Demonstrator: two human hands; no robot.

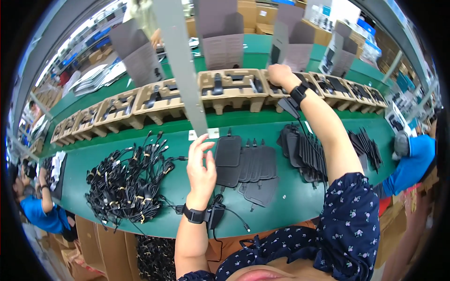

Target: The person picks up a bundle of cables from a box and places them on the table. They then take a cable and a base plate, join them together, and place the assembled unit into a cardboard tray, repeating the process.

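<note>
My right hand (280, 76) reaches to a brown moulded-pulp tray (275, 92) in the far row, its fingers curled down into it. Whatever those fingers hold is hidden. Over the green table (187, 224), my left hand (201, 166) is raised with fingers apart and nothing in them. It is beside a group of flat black paddle-shaped pieces (228, 152), with a tangled heap of tied black cables (126, 187) to its left. Each wrist wears a black band, and a small black box (216, 213) sits by the left one.
More pulp trays (234, 91) holding black parts run along a raised ledge, with grey cartons (220, 42) standing behind. A metal post (180, 65) rises before them. Black pieces (307, 159) are stacked at right. People in blue work at far left (40, 213) and right (417, 159).
</note>
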